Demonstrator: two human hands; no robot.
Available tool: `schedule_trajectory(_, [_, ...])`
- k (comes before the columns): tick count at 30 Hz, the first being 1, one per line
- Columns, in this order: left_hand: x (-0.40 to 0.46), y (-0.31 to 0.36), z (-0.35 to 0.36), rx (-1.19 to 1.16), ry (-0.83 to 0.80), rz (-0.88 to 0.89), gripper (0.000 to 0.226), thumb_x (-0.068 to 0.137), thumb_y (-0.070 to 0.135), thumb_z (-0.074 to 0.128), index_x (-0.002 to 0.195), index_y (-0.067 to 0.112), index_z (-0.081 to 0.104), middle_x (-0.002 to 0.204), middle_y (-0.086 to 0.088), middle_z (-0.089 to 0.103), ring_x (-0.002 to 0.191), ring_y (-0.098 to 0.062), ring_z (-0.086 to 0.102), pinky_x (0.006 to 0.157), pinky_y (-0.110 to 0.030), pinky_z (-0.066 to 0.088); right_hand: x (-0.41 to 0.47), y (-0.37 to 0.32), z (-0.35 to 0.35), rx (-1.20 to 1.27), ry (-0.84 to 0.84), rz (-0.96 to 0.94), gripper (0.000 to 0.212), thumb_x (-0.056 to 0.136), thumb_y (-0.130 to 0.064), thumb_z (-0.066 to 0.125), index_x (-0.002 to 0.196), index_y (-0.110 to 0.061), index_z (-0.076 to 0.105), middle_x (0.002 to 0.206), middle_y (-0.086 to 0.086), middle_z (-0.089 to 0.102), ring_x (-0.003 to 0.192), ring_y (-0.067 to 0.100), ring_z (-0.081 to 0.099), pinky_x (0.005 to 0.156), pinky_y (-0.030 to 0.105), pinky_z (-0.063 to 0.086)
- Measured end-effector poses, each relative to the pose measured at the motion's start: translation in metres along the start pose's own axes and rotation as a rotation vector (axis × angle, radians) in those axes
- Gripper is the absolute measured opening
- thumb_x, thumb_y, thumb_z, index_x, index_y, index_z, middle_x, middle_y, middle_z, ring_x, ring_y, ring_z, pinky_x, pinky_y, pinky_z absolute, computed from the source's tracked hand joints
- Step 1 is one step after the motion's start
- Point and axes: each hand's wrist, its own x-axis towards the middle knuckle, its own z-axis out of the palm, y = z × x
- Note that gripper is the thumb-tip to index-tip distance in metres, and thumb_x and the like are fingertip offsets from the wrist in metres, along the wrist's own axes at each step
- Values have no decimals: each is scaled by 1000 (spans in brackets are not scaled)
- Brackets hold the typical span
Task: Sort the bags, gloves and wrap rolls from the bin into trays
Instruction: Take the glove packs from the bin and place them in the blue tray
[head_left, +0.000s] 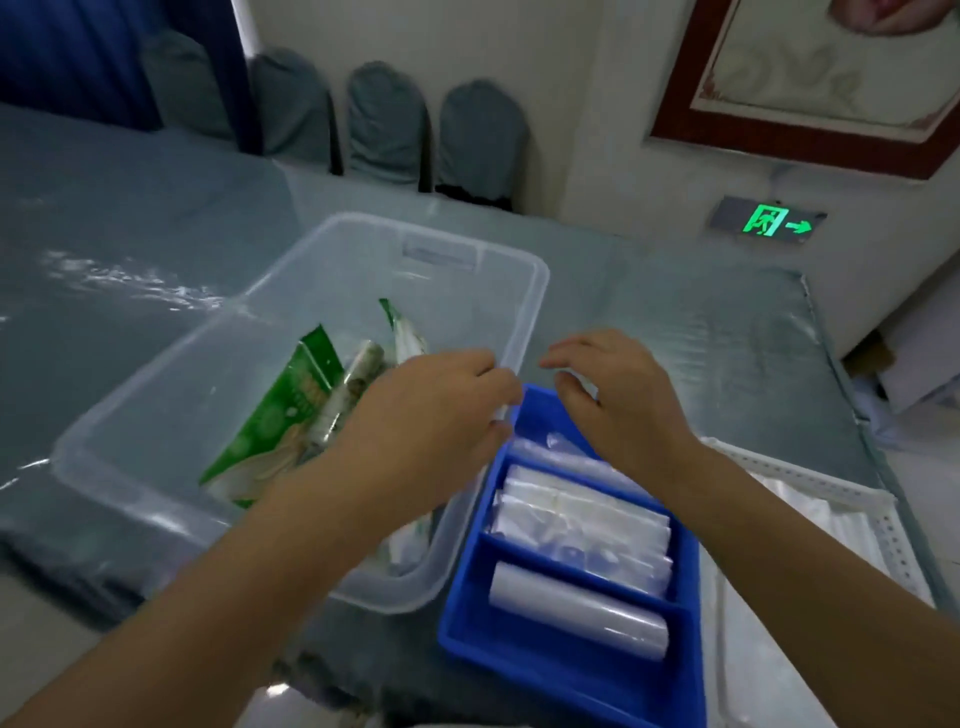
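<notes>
The clear bin (156, 415) holds green printed packs (280, 415), a narrow wrap roll (353, 384) and more packets under my arm. To its right stands a blue tray (519, 660) with three compartments: clear bags (561, 447) in the far one, folded bags (587, 519) in the middle, a wrap roll (576, 608) in the near one. My left hand (431, 410) hovers over the bin's right rim with curled fingers; whether they pinch anything is unclear. My right hand (618, 395) is over the tray's far compartment, fingers apart.
A white perforated tray (878, 525) with pale plastic items sits right of the blue tray. The table has a grey cloth under a clear sheet (701, 322). Covered chairs (384, 124) line the far edge. The table's right edge is near the white tray.
</notes>
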Motion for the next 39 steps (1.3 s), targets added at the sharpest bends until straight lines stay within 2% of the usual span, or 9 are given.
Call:
schedule_trajectory(5, [-25, -118, -26, -29, 7, -179, 22, 84, 30, 54, 102, 25, 68, 100, 2, 65, 90, -27, 63, 71, -36, 50, 60, -74, 58, 95, -131, 4, 19, 80, -10, 56, 88, -13, 73, 92, 3, 71, 87, 22, 62, 79, 23, 40])
schedule_trajectory(9, [-42, -197, -37, -22, 21, -291, 21, 86, 26, 62, 106, 25, 66, 102, 5, 63, 93, -23, 62, 72, -34, 49, 106, -124, 120, 91, -380, 57, 21, 85, -19, 55, 96, -17, 72, 98, 6, 70, 95, 27, 62, 81, 35, 49])
schedule_trajectory(14, [-55, -253, -32, -17, -4, -329, 21, 87, 26, 60, 107, 25, 66, 102, 4, 64, 95, -21, 58, 69, -31, 42, 137, -171, 205, 53, -742, 365, 35, 88, -43, 52, 73, -13, 63, 74, 6, 61, 76, 24, 60, 59, 28, 39])
schedule_trajectory(18, [-62, -270, -25, -30, -27, -314, 24, 89, 27, 57, 112, 25, 64, 106, 5, 63, 101, -17, 56, 69, -29, 39, 135, -179, 257, 91, -860, 637, 46, 87, -54, 47, 71, -12, 56, 74, 8, 62, 72, 26, 61, 62, 32, 48])
schedule_trajectory(21, [-67, -276, -21, -67, -38, -299, 24, 89, 28, 56, 113, 26, 63, 106, 6, 62, 102, -16, 54, 73, -29, 42, 127, -177, 271, 191, -836, 731, 40, 89, -46, 49, 77, -9, 59, 83, 13, 68, 74, 29, 65, 69, 35, 56])
schedule_trajectory(24, [-67, -278, -16, -80, -72, -277, 26, 90, 30, 54, 115, 28, 62, 108, 7, 61, 104, -15, 52, 78, -29, 42, 125, -175, 272, 349, -760, 891, 28, 88, -29, 54, 66, -11, 54, 72, 12, 62, 65, 28, 64, 53, 30, 56])
schedule_trajectory(27, [-63, -277, -12, -67, -96, -227, 28, 90, 34, 53, 116, 28, 62, 110, 8, 63, 105, -14, 50, 79, -26, 39, 132, -171, 256, 464, -718, 996, 13, 82, -17, 57, 76, -5, 60, 74, 18, 66, 76, 37, 69, 71, 45, 60])
schedule_trajectory(34, [-38, -249, -7, -139, -162, -295, 58, 81, 65, 46, 120, 22, 47, 108, 3, 66, 98, -21, 60, 72, -35, 50, 167, -173, 167, 817, -388, 1044, 7, 84, -8, 63, 85, -1, 60, 67, 15, 64, 48, 19, 64, 56, 32, 56])
schedule_trajectory(39, [-16, -240, -10, -36, -111, -341, 18, 90, 33, 48, 96, 15, 48, 67, 3, 45, 67, -27, 53, 49, -30, 32, 179, -177, 132, 949, -282, 881, 10, 89, -11, 59, 82, -4, 60, 65, 8, 66, 47, 10, 63, 48, 21, 51])
